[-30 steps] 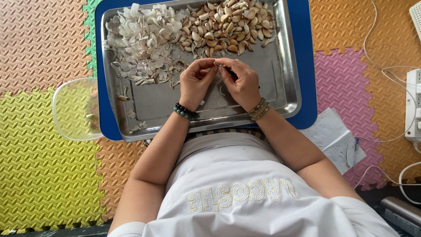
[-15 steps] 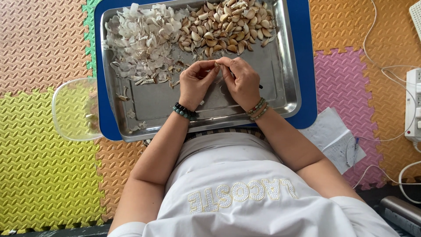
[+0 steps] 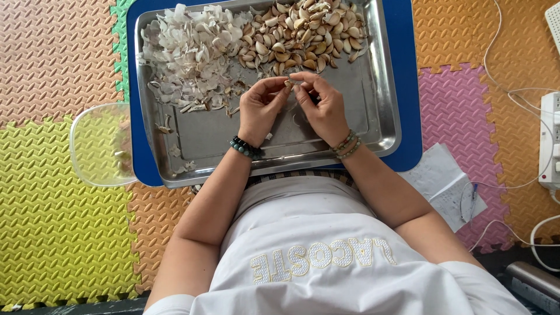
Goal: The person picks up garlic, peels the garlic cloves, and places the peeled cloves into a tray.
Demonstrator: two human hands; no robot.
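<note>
Both my hands meet over the middle of a steel tray (image 3: 382, 111). My left hand (image 3: 261, 111) and my right hand (image 3: 322, 108) pinch one small garlic clove (image 3: 289, 84) between their fingertips. A heap of unpeeled garlic cloves (image 3: 303, 32) lies at the tray's far right. A heap of white papery garlic skins (image 3: 189, 52) fills the far left part. A dark bead bracelet circles my left wrist, a brown and green one my right.
The tray rests on a blue board (image 3: 411, 93) over coloured foam floor mats. A clear plastic bowl (image 3: 99, 146) sits left of the tray. Paper with a pen (image 3: 449, 186) lies at the right, with white cables and a power strip (image 3: 548, 140) beyond.
My hands stay together over the tray's middle; the fingers have shifted slightly on the clove. Nothing else has moved.
</note>
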